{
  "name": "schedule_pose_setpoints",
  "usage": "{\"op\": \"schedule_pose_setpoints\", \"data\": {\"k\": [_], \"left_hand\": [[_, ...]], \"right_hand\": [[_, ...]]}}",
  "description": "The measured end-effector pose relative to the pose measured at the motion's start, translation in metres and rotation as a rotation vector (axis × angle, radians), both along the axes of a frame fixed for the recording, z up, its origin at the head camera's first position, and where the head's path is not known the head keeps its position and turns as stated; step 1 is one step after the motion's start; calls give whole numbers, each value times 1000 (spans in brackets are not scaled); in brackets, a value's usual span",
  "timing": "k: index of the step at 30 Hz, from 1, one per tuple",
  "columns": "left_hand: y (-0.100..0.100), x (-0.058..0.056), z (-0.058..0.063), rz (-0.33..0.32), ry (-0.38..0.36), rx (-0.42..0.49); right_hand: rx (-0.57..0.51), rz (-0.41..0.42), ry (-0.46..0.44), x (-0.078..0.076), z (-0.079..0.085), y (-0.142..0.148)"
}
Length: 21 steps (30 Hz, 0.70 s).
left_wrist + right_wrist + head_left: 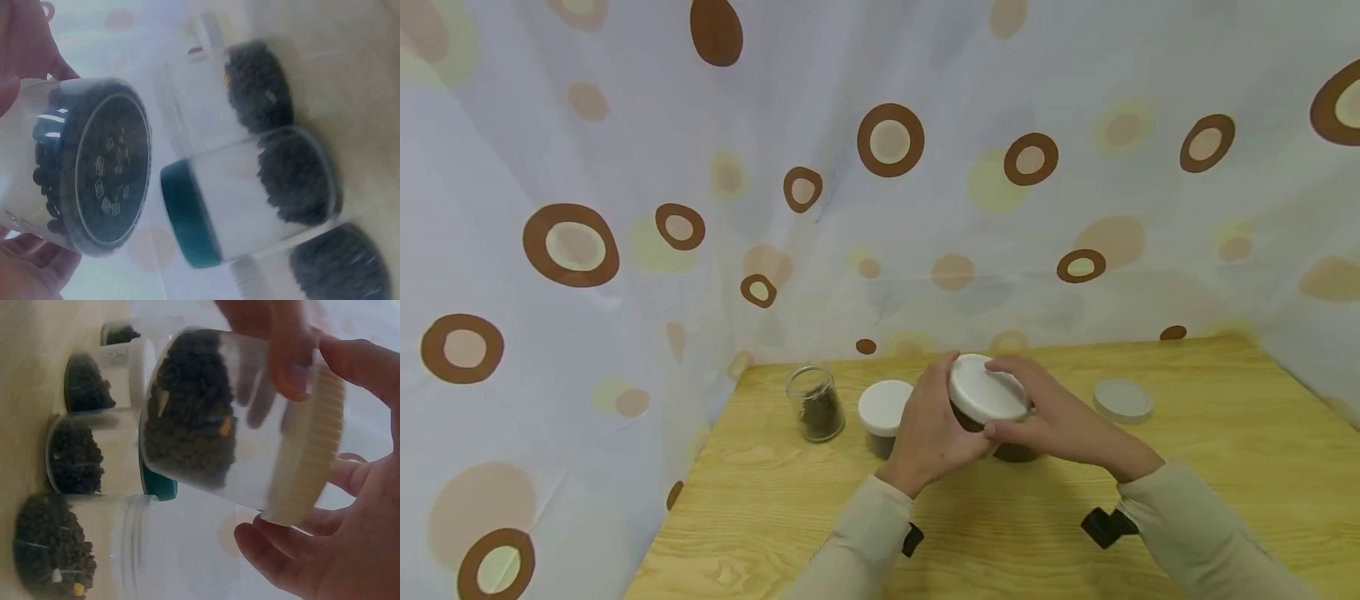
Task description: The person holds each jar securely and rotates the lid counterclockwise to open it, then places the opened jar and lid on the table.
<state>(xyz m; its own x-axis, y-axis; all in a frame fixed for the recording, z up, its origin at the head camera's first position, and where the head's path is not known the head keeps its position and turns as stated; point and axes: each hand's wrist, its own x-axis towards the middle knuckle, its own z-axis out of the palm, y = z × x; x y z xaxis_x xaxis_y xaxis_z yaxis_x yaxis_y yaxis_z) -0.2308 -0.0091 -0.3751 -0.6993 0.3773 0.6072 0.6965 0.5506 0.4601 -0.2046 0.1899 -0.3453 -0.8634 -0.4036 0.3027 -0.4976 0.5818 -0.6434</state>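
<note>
Above the table, both hands hold a clear jar (187, 412) part-filled with dark pellets and a few pale and orange bits. It tilts under a ribbed white lid (988, 390). My left hand (934, 429) grips the jar's side, its thumb near the lid in the right wrist view. The right hand (1067, 421) curls its fingers and thumb around the lid's rim. Whether the lid sits fully down on the jar, I cannot tell. Below the hands stands a jar with a green lid (190, 212), mostly covered by them in the head view.
An open glass jar (817, 408) with dark pellets stands at the left. Beside it is a jar with a white lid (883, 408), partly behind the left hand. A loose pale lid (1122, 401) lies on the wooden table (760, 525) at the right. Patterned curtain (955, 217) hangs behind.
</note>
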Motion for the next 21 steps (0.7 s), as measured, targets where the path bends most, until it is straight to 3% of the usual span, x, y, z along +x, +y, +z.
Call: {"op": "schedule_pose_setpoints", "data": {"k": [3, 8, 12, 17, 21], "left_hand": [[-1, -10, 5, 13, 9, 14], [0, -29, 7, -1, -97, 44], [1, -45, 1, 22, -138, 21], [2, -57, -12, 85, -167, 65], [3, -59, -18, 121, -148, 103]], "right_hand": [[-9, -34, -21, -18, 6, -8], [-30, -133, -44, -44, 12, -15], [-66, -174, -95, -60, 13, -21], [-141, -182, -163, -70, 12, -24], [-114, -134, -187, -72, 14, -23]]}}
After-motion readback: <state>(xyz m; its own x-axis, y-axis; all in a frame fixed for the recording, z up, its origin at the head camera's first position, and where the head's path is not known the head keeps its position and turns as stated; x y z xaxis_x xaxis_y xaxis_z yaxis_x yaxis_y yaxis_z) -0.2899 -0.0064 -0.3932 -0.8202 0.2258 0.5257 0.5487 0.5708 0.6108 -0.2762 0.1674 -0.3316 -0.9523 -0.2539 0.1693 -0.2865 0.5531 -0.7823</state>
